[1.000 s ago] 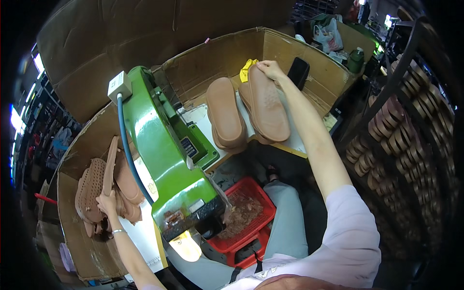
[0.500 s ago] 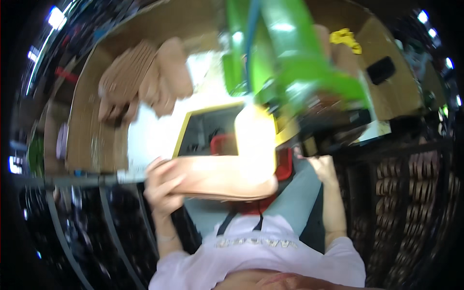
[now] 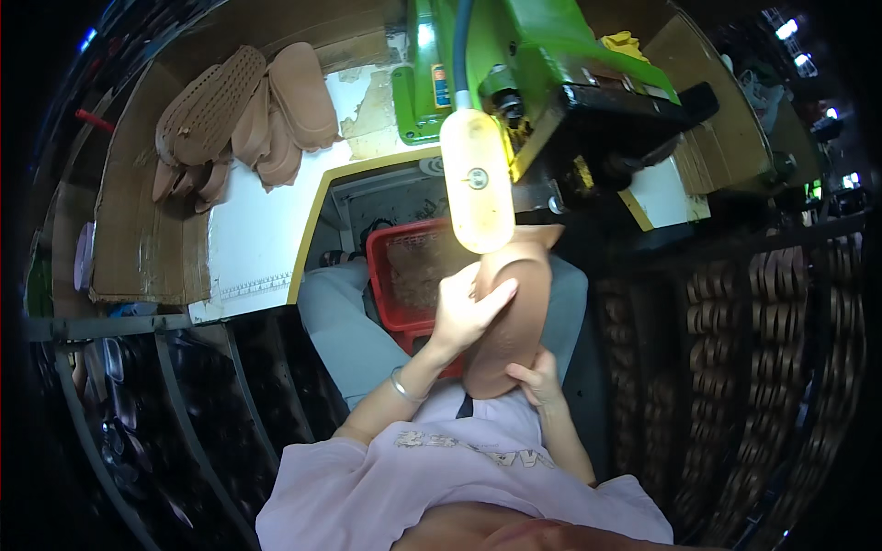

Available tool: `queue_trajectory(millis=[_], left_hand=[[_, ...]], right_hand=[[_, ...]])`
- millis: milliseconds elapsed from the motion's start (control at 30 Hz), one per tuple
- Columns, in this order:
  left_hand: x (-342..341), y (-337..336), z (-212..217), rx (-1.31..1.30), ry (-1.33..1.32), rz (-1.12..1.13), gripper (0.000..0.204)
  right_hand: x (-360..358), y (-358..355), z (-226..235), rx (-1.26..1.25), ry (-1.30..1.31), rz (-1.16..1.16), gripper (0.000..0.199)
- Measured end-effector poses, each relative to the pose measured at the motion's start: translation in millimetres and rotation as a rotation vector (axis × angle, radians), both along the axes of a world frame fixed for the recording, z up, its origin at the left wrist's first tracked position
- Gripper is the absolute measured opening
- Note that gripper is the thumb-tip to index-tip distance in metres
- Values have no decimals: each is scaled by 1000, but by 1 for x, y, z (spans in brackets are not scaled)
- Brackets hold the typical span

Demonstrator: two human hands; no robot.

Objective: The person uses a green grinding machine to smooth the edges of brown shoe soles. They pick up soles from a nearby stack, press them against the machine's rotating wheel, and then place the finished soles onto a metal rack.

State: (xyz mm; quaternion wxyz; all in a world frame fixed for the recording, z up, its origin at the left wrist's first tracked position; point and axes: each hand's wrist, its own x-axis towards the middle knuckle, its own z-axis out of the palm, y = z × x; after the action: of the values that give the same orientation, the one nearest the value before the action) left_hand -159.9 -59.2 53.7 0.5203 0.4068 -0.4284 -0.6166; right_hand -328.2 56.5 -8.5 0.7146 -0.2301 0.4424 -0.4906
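Observation:
A tan slipper (image 3: 516, 312) is held over my lap, its long sole slanting from under the lamp down toward my shirt. My left hand (image 3: 464, 312) is closed around its left edge, with the thumb lying across the top face. Lower down, my right hand (image 3: 542, 378) pinches the right edge near the rounded end, thumb on top. Tan material flares out at the slipper's far end, just below the lit yellowish lamp (image 3: 478, 174). The slipper hides some of the fingers of both hands.
More tan slippers (image 3: 216, 106) lie piled on the white table (image 3: 248, 248) at the left, beside cardboard walls (image 3: 147, 220). A green machine (image 3: 588, 46) with a black front stands at the far right. Below the table cutout is a red basket (image 3: 375, 275). Racks of shoes (image 3: 717, 340) flank me.
The slipper has swung from lying crosswise to pointing away from me, and moved right. My right hand has come in from beside the machine and taken hold of it.

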Motion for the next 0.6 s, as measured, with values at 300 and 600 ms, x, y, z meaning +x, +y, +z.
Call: queue_trajectory(millis=[300,600], left_hand=[[7,-31,33,-194,-319,139,15],[16,-14,-1,-22,-40,193,10]], right_hand=[[38,7,-17,65,-150,150,57],[-40,13,-8,-151,126,-382,50]])
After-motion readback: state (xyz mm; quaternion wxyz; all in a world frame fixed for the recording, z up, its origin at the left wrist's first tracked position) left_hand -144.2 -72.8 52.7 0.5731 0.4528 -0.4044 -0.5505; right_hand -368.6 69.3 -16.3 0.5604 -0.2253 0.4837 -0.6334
